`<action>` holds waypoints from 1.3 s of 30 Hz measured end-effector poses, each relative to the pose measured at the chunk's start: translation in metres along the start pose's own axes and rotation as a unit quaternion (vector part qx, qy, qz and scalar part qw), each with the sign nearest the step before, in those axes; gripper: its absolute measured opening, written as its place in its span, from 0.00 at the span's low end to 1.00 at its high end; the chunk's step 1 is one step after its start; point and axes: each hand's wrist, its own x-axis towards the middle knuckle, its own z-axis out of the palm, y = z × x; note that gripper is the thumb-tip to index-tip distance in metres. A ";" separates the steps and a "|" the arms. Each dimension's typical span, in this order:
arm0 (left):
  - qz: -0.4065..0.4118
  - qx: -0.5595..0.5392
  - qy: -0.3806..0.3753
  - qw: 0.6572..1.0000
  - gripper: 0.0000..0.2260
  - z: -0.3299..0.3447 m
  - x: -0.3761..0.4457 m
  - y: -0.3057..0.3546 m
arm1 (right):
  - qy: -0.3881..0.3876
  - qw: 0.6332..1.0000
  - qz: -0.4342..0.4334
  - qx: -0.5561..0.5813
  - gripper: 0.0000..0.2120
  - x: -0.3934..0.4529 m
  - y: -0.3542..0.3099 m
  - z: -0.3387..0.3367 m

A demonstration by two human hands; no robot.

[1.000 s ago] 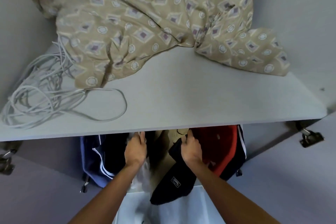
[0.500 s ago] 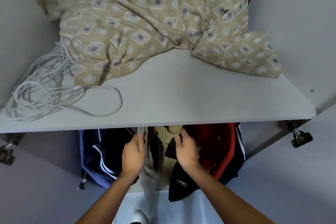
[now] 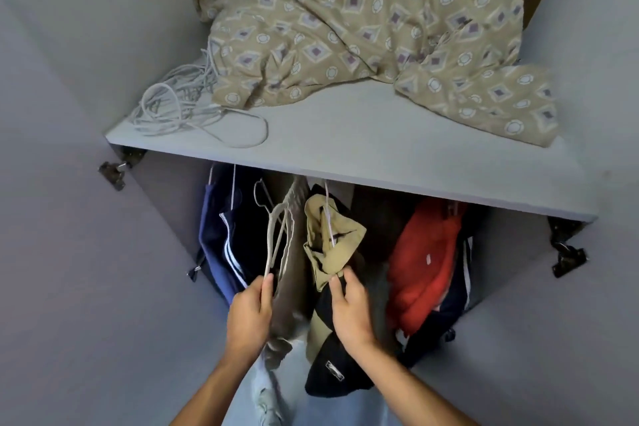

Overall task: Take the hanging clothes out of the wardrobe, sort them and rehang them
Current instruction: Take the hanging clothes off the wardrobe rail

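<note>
Hands lowered | left hand (image 3: 249, 313) grips hanger (image 3: 276, 238) | rail hidden

Matt shelf (image 3: 345, 148), patterned cloth (image 3: 363, 27)

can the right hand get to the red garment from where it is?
Probably yes. The right hand pinches the khaki garment; the red garment hangs just to its right, front exposed, nothing between them.

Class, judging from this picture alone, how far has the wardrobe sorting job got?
Barely begun. Done: nothing visibly taken out yet. In hand: the left hand holds pale hangers; the right hand pinches a tan garment. Left: the navy jacket and red top hang under the shelf, unsorted.
</note>
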 end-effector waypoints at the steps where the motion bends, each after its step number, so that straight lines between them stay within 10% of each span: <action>1: -0.009 0.006 0.009 1.000 0.21 -0.008 -0.016 -0.005 | -0.019 1.000 -0.006 0.016 0.06 -0.011 -0.002 0.004; 39: -0.304 -0.021 0.332 0.893 0.21 -0.355 -0.617 -0.284 | -0.506 0.857 -0.093 -0.035 0.10 -0.589 -0.074 0.274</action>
